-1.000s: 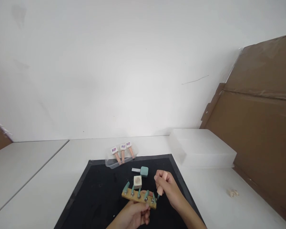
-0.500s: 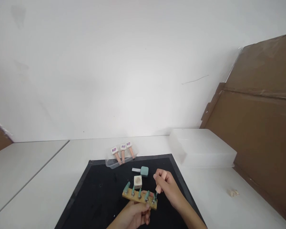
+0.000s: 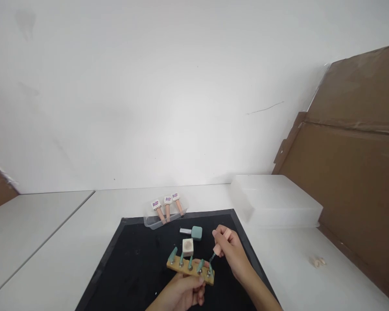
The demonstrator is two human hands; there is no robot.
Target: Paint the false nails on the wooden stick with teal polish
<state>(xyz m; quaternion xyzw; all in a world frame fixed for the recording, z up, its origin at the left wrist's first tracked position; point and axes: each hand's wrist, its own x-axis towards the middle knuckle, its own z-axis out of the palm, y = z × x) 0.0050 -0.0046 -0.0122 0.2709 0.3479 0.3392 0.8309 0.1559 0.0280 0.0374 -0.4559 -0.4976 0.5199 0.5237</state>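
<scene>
My left hand (image 3: 181,291) grips a wooden strip (image 3: 190,271) from below, over the black mat (image 3: 139,263). Several teal nail tips (image 3: 189,261) stand on pegs along the strip. My right hand (image 3: 231,250) pinches a peach-handled brush cap (image 3: 221,242), its brush tip angled down toward the rightmost nail tip (image 3: 210,269). Just behind the strip sits an open cream square bottle (image 3: 188,246). A teal nail polish bottle (image 3: 193,233) lies on its side behind that.
A clear tray (image 3: 155,221) holding three peach-handled bottles (image 3: 167,206) sits at the mat's far edge. A translucent white box (image 3: 274,203) stands at the right, with brown cardboard (image 3: 353,172) beyond it. A small pale object (image 3: 316,261) lies on the white table at right.
My right hand has lifted slightly and moved right and back, tilting the brush so its tip points down-left at the rightmost nail tip. The left hand and strip stay almost still.
</scene>
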